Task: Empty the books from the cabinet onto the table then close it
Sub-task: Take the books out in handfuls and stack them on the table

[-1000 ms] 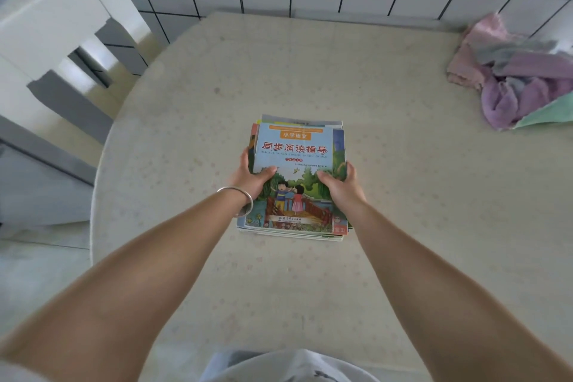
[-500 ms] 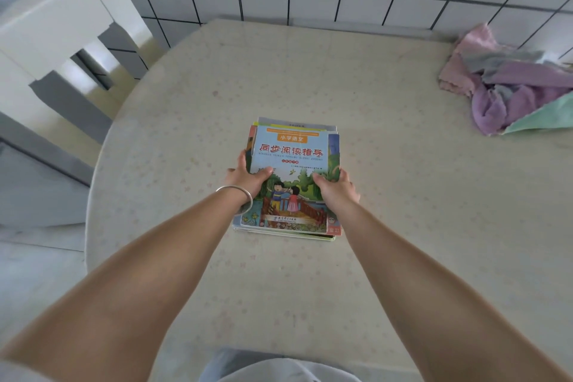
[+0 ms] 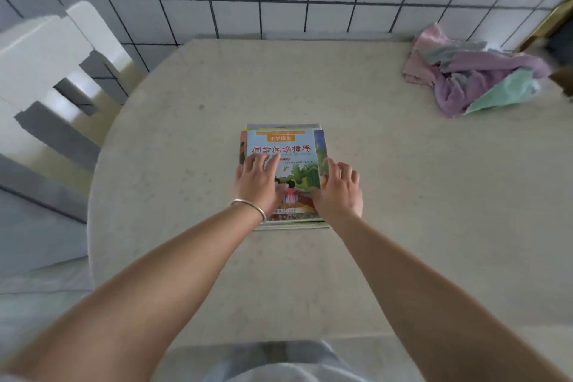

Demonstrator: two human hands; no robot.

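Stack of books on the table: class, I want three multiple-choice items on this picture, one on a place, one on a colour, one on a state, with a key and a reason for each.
1. Where does the crumpled pile of cloths lie?
A. at the table's far right
B. on top of the books
C. on the white chair

2. What colour is the large title lettering on the top book's cover?
A. black
B. red
C. white

3. How is the stack of books placed?
A. standing upright on its spines
B. held up in the air
C. lying flat on the table

Key:
1 A, the cloths sit far right by the tiled wall, apart from the books.
2 B, the big characters are red on pale blue.
3 C, the stack lies flat, with the left hand spread open on the cover and the right hand open at its right edge.
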